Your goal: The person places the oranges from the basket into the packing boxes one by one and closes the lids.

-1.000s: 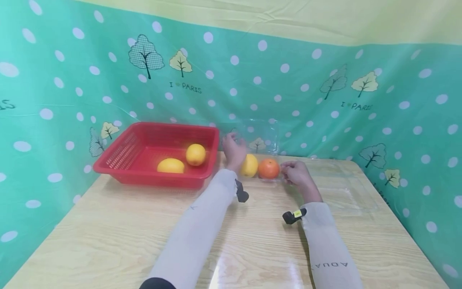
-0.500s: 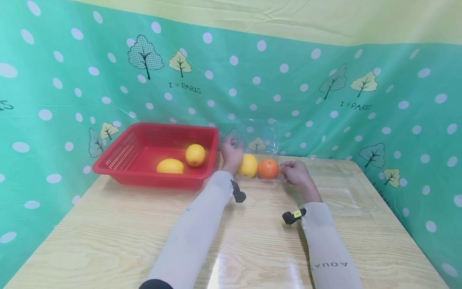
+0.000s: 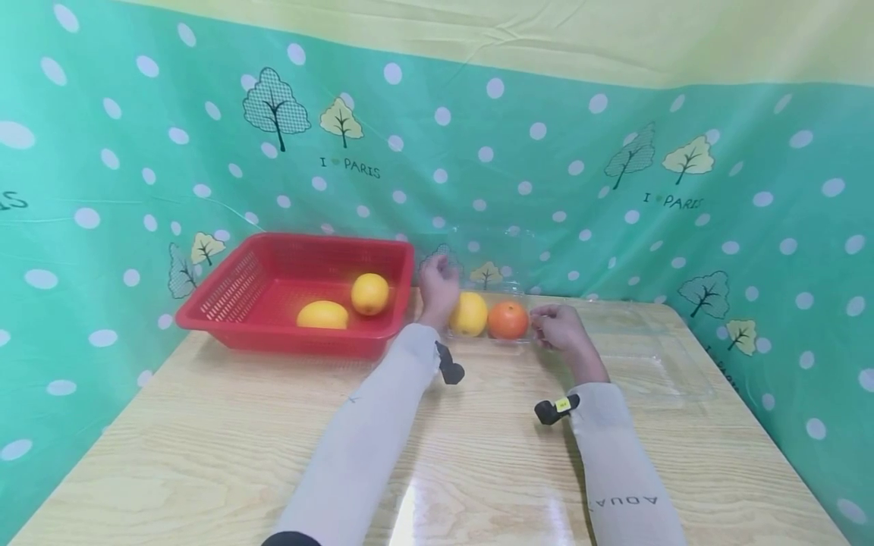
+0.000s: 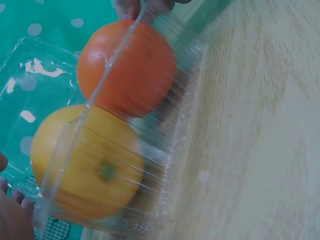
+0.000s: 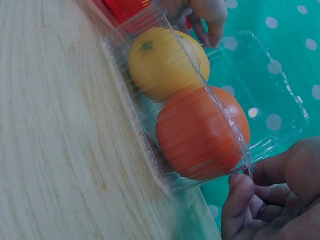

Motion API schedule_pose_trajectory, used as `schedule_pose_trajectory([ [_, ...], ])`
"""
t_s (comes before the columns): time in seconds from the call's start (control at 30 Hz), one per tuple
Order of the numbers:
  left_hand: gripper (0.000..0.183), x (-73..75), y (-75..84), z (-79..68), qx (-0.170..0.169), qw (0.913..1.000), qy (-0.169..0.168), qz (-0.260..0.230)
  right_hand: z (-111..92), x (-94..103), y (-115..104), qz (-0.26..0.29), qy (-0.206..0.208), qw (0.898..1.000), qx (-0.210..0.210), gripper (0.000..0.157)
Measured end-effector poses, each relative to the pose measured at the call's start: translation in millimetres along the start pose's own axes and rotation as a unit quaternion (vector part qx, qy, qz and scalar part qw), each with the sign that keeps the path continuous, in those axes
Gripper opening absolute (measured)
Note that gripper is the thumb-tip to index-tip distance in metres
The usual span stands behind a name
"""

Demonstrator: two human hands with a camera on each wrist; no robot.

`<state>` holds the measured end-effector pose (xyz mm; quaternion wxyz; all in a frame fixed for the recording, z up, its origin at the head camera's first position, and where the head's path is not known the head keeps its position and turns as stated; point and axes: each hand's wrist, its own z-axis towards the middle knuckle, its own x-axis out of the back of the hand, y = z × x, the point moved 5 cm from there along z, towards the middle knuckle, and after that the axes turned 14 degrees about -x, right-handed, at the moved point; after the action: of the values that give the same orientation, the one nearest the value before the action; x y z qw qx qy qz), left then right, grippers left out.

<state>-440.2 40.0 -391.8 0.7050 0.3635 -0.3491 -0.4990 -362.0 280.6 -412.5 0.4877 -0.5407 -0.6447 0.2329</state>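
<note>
A clear plastic clamshell box point(image 5: 135, 116) stands at the table's far edge, its hinged lid point(image 5: 287, 95) raised behind it. Inside, side by side, sit a round yellow fruit point(image 3: 470, 313) with a green stem spot and an orange fruit point(image 3: 508, 320). My right hand point(image 3: 563, 334) pinches the box's rim at the right corner between thumb and finger. At the other end, my left hand point(image 3: 439, 292) has its thumb and curled fingers on the lid's left edge; only fingertips show in the left wrist view.
Left of the box, a red plastic basket point(image 3: 273, 335) holds two yellow fruits point(image 3: 370, 294). To the right lies more clear plastic packaging point(image 3: 635, 368) on the wooden table point(image 3: 492, 455). A green dotted curtain point(image 3: 573, 136) hangs close behind.
My left hand has shifted slightly left, away from the yellow fruit. The lid, more upright before, now leans differently. The right hand keeps its place at the box corner.
</note>
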Motion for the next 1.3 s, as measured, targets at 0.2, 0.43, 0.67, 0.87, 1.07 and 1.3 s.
schedule_pose_trajectory([
  [0.2, 0.039, 2.6, 13.1, 4.4, -0.027, 0.9995, 0.009, 0.01, 1, -1.3, 0, 0.004, -0.005, 1.0, 0.005, 0.034],
  [0.43, 0.033, 7.9, 32.9, 9.0, -0.045, 0.9989, 0.015, 0.001, 0, -1.5, 1, 0.003, -0.006, 1.0, 0.006, 0.035],
  [0.67, 0.024, 15.9, 49.4, 13.8, -0.053, 0.9986, -0.005, 0.001, 0, 0.0, 0, -0.002, -0.001, 1.0, 0.007, 0.033],
  [0.87, 0.024, 22.5, 56.0, 17.7, -0.058, 0.9974, -0.033, 0.029, 1, -0.8, -1, -0.003, 0.002, 1.0, 0.009, 0.033],
  [1.07, 0.024, 28.1, 59.2, 20.6, -0.082, 0.9925, -0.075, 0.052, 1, -1.6, -1, -0.008, 0.002, 1.0, 0.017, 0.034],
  [1.3, 0.022, 31.3, 58.7, 21.1, -0.102, 0.9861, -0.113, 0.066, -6, 2.6, -6, -0.073, 0.023, 0.997, 0.029, 0.038],
])
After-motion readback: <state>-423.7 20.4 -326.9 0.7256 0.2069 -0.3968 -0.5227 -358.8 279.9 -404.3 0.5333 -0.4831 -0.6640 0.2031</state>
